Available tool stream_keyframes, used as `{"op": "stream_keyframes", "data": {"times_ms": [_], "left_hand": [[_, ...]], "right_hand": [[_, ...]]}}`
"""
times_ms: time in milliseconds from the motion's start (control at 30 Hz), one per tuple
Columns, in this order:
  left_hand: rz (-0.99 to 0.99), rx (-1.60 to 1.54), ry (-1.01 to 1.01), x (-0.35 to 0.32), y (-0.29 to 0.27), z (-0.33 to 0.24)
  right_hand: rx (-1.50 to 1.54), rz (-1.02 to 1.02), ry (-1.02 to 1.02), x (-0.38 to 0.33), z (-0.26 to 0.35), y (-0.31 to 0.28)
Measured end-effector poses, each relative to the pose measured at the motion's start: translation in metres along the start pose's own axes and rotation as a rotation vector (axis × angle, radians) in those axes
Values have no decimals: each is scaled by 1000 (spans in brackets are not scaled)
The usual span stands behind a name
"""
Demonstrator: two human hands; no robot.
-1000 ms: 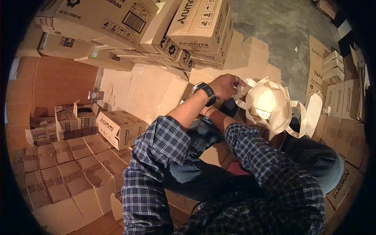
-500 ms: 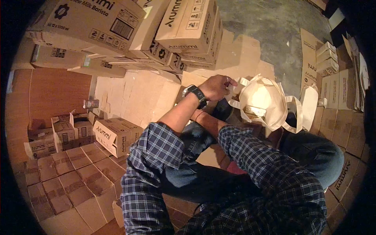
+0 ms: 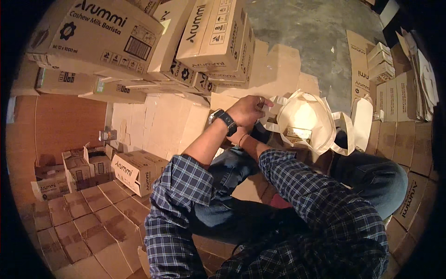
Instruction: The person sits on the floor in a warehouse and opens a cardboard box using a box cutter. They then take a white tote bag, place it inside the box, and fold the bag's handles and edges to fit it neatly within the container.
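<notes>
A cream cloth tote bag (image 3: 326, 122) stands with its mouth open between my legs, lit from within. Inside lies a small pale box (image 3: 298, 134). My left hand (image 3: 248, 111), with a black watch and a ring, is beside the bag's left handle (image 3: 275, 126). Its fingers are bent and partly closed; their tips come close to the handle, and whatever they may hold is hidden. Beneath the left wrist is my right hand (image 3: 239, 135), crossed under it, its fingers out of sight. The bag's other handle (image 3: 351, 139) loops out on the right.
Large cartons (image 3: 209, 35) are stacked at the far left. A layer of taped boxes (image 3: 88, 223) fills the lower left, with opened cartons (image 3: 83, 169) behind it. Flattened cardboard (image 3: 278, 69) covers part of the concrete floor (image 3: 316, 42). More boxes (image 3: 399, 139) line the right side.
The whole view has shifted slightly, so most things appear a little further left. My left hand stays close to the bag's handle, and the right remains under the left wrist.
</notes>
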State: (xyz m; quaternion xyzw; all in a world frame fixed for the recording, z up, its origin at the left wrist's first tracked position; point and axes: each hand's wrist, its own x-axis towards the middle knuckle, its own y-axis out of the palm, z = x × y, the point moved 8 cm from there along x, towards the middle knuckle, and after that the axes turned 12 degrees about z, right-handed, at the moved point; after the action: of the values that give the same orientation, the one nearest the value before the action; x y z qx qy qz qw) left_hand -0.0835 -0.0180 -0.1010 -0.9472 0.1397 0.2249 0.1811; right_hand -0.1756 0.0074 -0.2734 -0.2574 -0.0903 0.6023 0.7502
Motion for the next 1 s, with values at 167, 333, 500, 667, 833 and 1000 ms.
{"op": "stream_keyframes", "data": {"times_ms": [167,333,500,667,833,1000], "left_hand": [[-70,-136,10,-7,-2,8],[-12,54,31,9,2,1],[-14,94,-149,1,-3,-6],[-36,59,-32,15,-1,5],[9,169,-161,2,-4,-2],[106,-109,-123,12,7,-23]], "right_hand": [[-32,-5,-116,2,20,0],[-184,45,-313,-34,55,-36],[-761,303,-467,-101,136,-83],[-261,461,-433,-177,144,-188],[-395,463,-131,-194,112,-287],[-482,-37,181,-191,35,-315]]}}
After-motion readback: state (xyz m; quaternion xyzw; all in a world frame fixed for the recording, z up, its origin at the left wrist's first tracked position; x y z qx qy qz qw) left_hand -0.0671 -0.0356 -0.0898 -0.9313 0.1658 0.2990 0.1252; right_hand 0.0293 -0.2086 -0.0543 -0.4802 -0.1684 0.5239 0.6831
